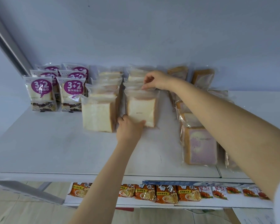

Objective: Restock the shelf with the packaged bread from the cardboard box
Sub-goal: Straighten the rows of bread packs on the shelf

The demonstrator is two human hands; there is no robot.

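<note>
Pale wall [136,29] behind; beige tiled floor [14,212] below (evenly lit).

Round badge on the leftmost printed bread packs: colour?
Purple round badge, white lettering; head view.

Row of orange instant-noodle packets [166,194], lying side by side on a white lower tier [152,204], printed faces up. Small red snack sachets [219,192], just beside the noodles on the right, same tier. Blue price strip [176,183], above the noodles. Grey metal upright [6,44], slanting at far left. Grey perforated rail [27,191], lower left. Pale blank wall [136,29]. Wood-tone floor [23,212].
</note>
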